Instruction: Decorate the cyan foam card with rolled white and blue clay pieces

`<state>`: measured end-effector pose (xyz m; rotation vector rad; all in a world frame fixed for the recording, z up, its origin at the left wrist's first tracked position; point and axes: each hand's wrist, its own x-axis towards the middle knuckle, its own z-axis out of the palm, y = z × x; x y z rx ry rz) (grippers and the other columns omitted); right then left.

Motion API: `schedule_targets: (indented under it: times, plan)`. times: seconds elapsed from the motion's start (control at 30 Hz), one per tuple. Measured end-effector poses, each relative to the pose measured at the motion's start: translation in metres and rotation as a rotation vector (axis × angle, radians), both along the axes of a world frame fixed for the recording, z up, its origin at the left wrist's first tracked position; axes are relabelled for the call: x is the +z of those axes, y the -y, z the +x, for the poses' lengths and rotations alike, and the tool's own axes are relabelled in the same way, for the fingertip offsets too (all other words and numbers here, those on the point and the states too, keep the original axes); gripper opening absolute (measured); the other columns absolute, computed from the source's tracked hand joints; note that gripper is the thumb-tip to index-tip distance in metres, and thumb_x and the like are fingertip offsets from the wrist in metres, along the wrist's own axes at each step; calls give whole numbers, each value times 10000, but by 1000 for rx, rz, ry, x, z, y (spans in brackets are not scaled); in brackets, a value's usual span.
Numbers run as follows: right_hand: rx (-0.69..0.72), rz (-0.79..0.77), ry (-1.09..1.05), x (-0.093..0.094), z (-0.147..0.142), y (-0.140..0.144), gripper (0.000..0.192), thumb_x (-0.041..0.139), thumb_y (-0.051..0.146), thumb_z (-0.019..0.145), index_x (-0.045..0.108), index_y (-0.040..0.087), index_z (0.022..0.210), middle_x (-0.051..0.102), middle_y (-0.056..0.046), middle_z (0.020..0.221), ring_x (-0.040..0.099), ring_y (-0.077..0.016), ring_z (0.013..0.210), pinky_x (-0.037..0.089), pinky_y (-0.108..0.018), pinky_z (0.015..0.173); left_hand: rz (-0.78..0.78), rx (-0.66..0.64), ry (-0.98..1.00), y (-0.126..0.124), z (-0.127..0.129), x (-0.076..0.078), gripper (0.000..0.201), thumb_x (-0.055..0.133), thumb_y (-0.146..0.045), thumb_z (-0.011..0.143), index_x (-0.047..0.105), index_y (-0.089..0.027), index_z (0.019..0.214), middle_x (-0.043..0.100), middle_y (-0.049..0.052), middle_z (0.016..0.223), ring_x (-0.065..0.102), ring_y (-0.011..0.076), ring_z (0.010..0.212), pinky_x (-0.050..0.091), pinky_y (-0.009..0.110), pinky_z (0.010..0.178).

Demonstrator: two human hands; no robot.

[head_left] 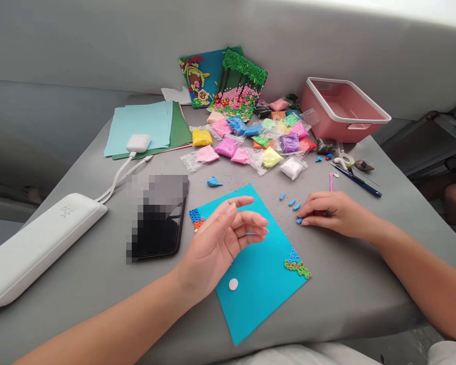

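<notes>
A grey table point(99, 263) fills the view; a plain grey wall point(99, 45) runs behind, brighter toward one o'clock.

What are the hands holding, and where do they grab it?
The left hand holds nothing; it hovers open above the blue card. The right hand rests on the table, fingertips touching a small blue clay piece, not gripping it.

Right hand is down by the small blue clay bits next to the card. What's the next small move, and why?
Probably pinch the blue clay piece at the right hand's fingertips and carry it to the blue card. That hand rests on the table touching it, three more pieces lie just beyond, and the left hand hovers open over the card, holding nothing visible.
</notes>
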<state>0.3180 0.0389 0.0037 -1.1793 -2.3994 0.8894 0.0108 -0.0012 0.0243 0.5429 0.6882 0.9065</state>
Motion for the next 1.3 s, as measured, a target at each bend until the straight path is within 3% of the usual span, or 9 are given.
schedule_targets:
  times: [0.53,0.73,1.0,1.13,1.23,1.3]
  plan:
    - [-8,109,8,2,5,-5,198,667,344,967,798,202,1010,741,-61,889,679,-137,723,512,-255,662,2,5,-1,0,0,0,301,679,-424,938,636,-197,1131,763,45,874,717,193,838,583,330,827]
    - [-80,119,-16,4,6,-3,199,637,347,982,789,221,1008,766,-55,909,701,-155,778,528,-268,710,33,30,-56,-1,-1,2,258,772,-384,871,685,-209,1039,755,21,839,709,168,798,588,307,792]
    - [-133,145,20,0,8,1,244,594,377,1002,777,229,1064,773,-66,952,692,-180,827,522,-305,755,320,261,-290,-24,-19,23,139,812,-291,830,739,-221,925,703,-17,707,656,119,706,568,223,695]
    - [-140,145,15,0,7,3,249,657,423,959,783,222,1030,752,-67,935,650,-149,702,501,-281,642,415,362,-323,-32,-28,29,87,773,-264,846,739,-234,920,682,-18,708,644,124,736,563,229,733]
    - [-140,145,16,0,5,4,240,678,432,940,791,233,1014,748,-61,932,633,-135,671,494,-273,621,475,335,-465,-40,-37,28,127,734,-332,871,720,-246,963,709,3,771,651,156,760,558,278,768]
    - [-172,163,10,-1,4,4,250,665,430,944,785,226,1026,746,-58,884,627,-141,656,497,-280,624,630,228,-778,-47,-46,27,227,661,-427,919,714,-248,1048,754,58,923,673,211,829,547,341,811]
